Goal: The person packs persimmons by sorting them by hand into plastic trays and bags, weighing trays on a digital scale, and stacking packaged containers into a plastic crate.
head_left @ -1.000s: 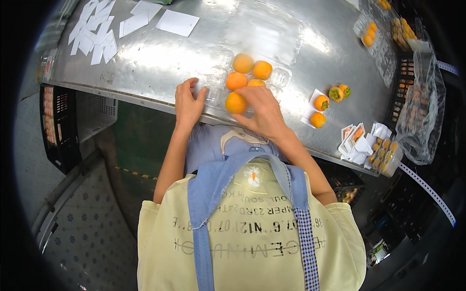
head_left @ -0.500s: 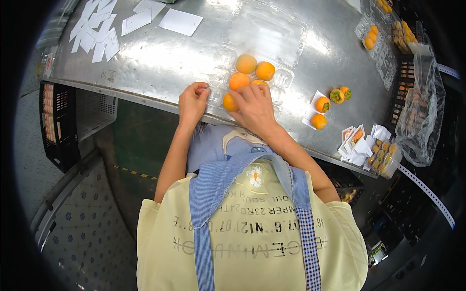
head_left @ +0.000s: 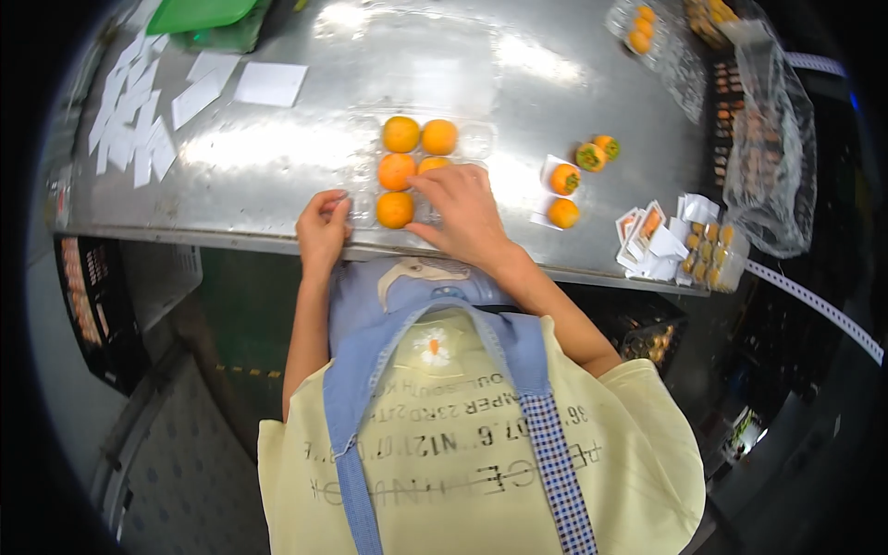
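A clear plastic tray (head_left: 476,139) lies on the metal table in front of me, with orange persimmons (head_left: 396,210) seated in its hollows. My right hand (head_left: 462,208) is over the tray's near right part, thumb and fingers apart. Its fingertips are beside the near-left persimmon and partly cover another persimmon (head_left: 433,165). To the left of the tray, my left hand (head_left: 321,233) has its fingers curled in with thumb and fingertips close together. Whatever it may pinch is hidden.
Loose persimmons (head_left: 591,157) lie to the right, some on a white slip. Beyond them are a pile of printed cards (head_left: 647,242) and a filled clear box (head_left: 717,254). White cards (head_left: 139,120) and a green container (head_left: 199,14) are at the left; a black crate stands at right.
The view has shifted, bringing the green container into sight. My right hand has drawn off the near-left persimmon and its fingers have spread. My left hand is now farther from that persimmon.
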`<move>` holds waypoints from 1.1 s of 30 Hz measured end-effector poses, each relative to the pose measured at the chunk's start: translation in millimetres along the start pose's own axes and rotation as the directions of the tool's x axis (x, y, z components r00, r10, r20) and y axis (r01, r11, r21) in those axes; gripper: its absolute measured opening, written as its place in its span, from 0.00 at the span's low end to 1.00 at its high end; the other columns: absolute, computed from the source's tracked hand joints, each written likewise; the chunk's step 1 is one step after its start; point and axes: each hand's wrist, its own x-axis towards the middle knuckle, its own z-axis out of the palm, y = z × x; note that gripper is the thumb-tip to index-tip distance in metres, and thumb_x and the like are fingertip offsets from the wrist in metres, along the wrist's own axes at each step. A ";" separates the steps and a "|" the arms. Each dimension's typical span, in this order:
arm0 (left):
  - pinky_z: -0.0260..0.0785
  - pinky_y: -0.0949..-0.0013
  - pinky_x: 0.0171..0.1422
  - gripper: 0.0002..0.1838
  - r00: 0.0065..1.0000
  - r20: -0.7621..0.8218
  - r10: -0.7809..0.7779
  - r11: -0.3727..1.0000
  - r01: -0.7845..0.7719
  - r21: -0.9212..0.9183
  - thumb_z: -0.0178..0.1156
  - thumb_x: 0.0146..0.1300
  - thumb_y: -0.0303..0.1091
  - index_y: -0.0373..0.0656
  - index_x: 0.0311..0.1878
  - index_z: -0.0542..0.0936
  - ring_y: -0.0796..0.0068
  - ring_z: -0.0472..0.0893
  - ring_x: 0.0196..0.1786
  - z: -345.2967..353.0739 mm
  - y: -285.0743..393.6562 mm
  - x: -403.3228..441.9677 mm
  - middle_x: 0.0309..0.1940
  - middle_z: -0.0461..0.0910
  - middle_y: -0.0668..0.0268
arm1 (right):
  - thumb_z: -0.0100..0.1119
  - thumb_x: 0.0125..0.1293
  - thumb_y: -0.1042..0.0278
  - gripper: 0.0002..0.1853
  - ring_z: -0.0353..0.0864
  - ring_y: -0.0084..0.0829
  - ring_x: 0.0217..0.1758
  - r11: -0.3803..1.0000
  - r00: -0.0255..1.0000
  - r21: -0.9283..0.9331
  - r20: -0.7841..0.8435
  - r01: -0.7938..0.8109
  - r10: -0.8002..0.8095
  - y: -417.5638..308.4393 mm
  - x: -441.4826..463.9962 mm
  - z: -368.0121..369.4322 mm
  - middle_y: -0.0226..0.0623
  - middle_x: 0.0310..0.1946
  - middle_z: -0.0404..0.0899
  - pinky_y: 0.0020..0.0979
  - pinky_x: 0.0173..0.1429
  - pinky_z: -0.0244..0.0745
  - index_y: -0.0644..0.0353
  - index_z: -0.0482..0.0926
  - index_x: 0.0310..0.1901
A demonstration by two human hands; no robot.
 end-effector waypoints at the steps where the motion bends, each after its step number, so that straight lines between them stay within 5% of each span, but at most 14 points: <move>1: 0.67 0.78 0.22 0.09 1.000 0.020 0.006 1.000 -0.006 -0.013 0.61 0.61 0.27 0.39 0.44 0.79 0.83 0.74 0.20 -0.3 -0.1 1.0 0.28 0.74 0.68 | 0.71 0.44 0.62 0.27 0.72 0.40 0.49 0.999 0.998 -0.011 -0.049 -0.041 0.040 11.3 -8.5 -10.6 0.37 0.42 0.76 0.40 0.56 0.61 0.57 0.76 0.48; 7: 0.67 0.79 0.22 0.09 0.996 0.086 -0.015 0.999 0.017 -0.028 0.59 0.62 0.26 0.37 0.45 0.78 0.84 0.73 0.20 -4.1 -0.7 5.9 0.28 0.74 0.69 | 0.70 0.46 0.61 0.23 0.72 0.41 0.45 0.887 0.886 -0.198 -0.309 -0.416 0.346 84.4 -92.4 -67.2 0.38 0.40 0.75 0.38 0.53 0.63 0.58 0.76 0.45; 10: 0.65 0.79 0.23 0.10 0.994 0.110 -0.022 0.999 0.025 -0.024 0.59 0.62 0.27 0.37 0.46 0.77 0.84 0.73 0.20 -4.8 -3.7 8.6 0.29 0.73 0.69 | 0.71 0.46 0.59 0.25 0.71 0.42 0.48 0.780 0.845 -0.327 -0.256 -0.533 0.470 90.2 -116.4 -81.7 0.41 0.45 0.73 0.39 0.54 0.64 0.59 0.75 0.46; 17: 0.65 0.78 0.22 0.09 0.997 0.060 0.042 0.999 -0.040 -0.022 0.60 0.62 0.26 0.34 0.44 0.78 0.83 0.73 0.19 7.0 2.1 20.8 0.28 0.75 0.67 | 0.69 0.47 0.55 0.31 0.71 0.43 0.52 0.730 0.742 -0.207 -0.375 -0.651 0.556 106.7 -113.5 -77.5 0.43 0.48 0.73 0.41 0.55 0.64 0.57 0.74 0.53; 21: 0.64 0.79 0.22 0.09 0.997 0.061 0.045 0.999 -0.045 -0.015 0.59 0.62 0.26 0.34 0.44 0.78 0.83 0.72 0.19 8.9 7.0 26.4 0.28 0.75 0.68 | 0.69 0.46 0.58 0.30 0.73 0.44 0.49 0.670 0.747 -0.332 -0.278 -0.665 0.604 113.5 -91.3 -69.4 0.40 0.46 0.77 0.43 0.54 0.66 0.50 0.74 0.54; 24: 0.63 0.79 0.22 0.09 0.997 0.065 0.048 0.998 -0.046 -0.030 0.59 0.62 0.26 0.34 0.44 0.78 0.84 0.72 0.19 9.0 7.6 26.7 0.28 0.75 0.68 | 0.69 0.48 0.63 0.26 0.74 0.39 0.50 0.721 0.748 -0.209 -0.263 -0.660 0.609 122.8 -90.2 -65.9 0.37 0.43 0.78 0.40 0.53 0.69 0.53 0.75 0.51; 27: 0.63 0.79 0.23 0.09 0.997 0.060 0.047 0.998 -0.044 -0.054 0.59 0.62 0.26 0.34 0.44 0.78 0.84 0.71 0.19 10.0 5.8 25.4 0.29 0.75 0.68 | 0.68 0.49 0.73 0.27 0.74 0.33 0.52 0.616 0.645 0.445 -0.105 -0.650 0.757 105.2 -83.8 -78.7 0.35 0.43 0.76 0.35 0.55 0.70 0.56 0.70 0.53; 30: 0.63 0.79 0.23 0.09 0.997 0.066 0.045 0.997 -0.041 -0.067 0.59 0.62 0.26 0.34 0.45 0.78 0.84 0.71 0.20 9.5 3.9 24.4 0.30 0.75 0.68 | 0.67 0.49 0.79 0.31 0.73 0.30 0.54 0.512 0.742 0.808 -0.145 -0.294 0.654 83.1 -80.1 -80.4 0.36 0.47 0.73 0.31 0.59 0.67 0.59 0.63 0.55; 33: 0.63 0.80 0.23 0.09 0.997 0.070 0.039 0.998 -0.035 -0.060 0.59 0.62 0.26 0.34 0.45 0.78 0.84 0.71 0.20 10.0 3.5 25.8 0.30 0.75 0.68 | 0.67 0.47 0.83 0.34 0.72 0.33 0.58 0.535 0.815 0.810 -0.131 -0.240 0.564 70.2 -76.0 -81.3 0.38 0.51 0.67 0.33 0.62 0.65 0.60 0.60 0.56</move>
